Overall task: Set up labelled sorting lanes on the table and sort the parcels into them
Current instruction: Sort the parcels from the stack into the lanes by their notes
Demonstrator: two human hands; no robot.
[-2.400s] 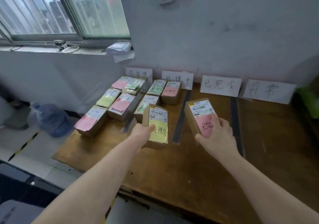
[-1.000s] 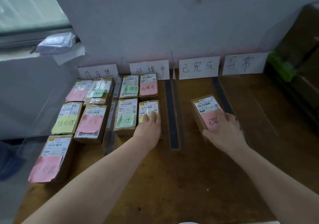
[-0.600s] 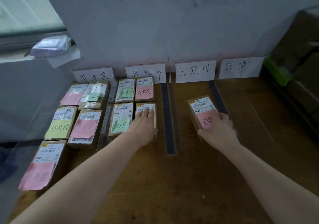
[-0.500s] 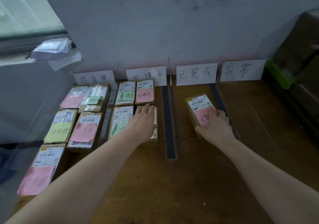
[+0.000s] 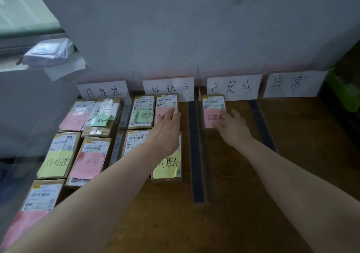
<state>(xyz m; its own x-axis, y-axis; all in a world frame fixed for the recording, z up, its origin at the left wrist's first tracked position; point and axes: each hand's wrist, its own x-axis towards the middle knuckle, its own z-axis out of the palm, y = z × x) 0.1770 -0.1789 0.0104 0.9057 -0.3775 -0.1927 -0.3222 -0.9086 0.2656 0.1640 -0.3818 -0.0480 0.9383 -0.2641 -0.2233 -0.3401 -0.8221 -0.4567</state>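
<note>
both parcels now sit deeper in their lanes

since half a second ago the left hand [image 5: 165,134] has slid toward 12 o'clock, off the yellow-note parcel [image 5: 168,168]. that parcel lies flat under the wrist in the second lane, long axis 6 to 12. the hand's fingers are straight and flat, tips resting on the pink-note parcel [image 5: 167,103] just behind.

right of the dark divider strip [image 5: 195,155], the completed parcel [image 5: 213,106] has travelled from mid-lane to the far end. it sits just beside the third lane card [image 5: 232,87]; whether they touch cannot be told.

the right hand [image 5: 233,133] lies at 5 o'clock from it, blurred, fingers loose and apart, tips on its near right corner, clasping nothing. the parcel runs 6 to 12 along the lane, and this hand is much the nearer. probably only a withdrawal toward 6 o'clock remains.

the fourth lane card [image 5: 292,84] stands furthest right.
</note>
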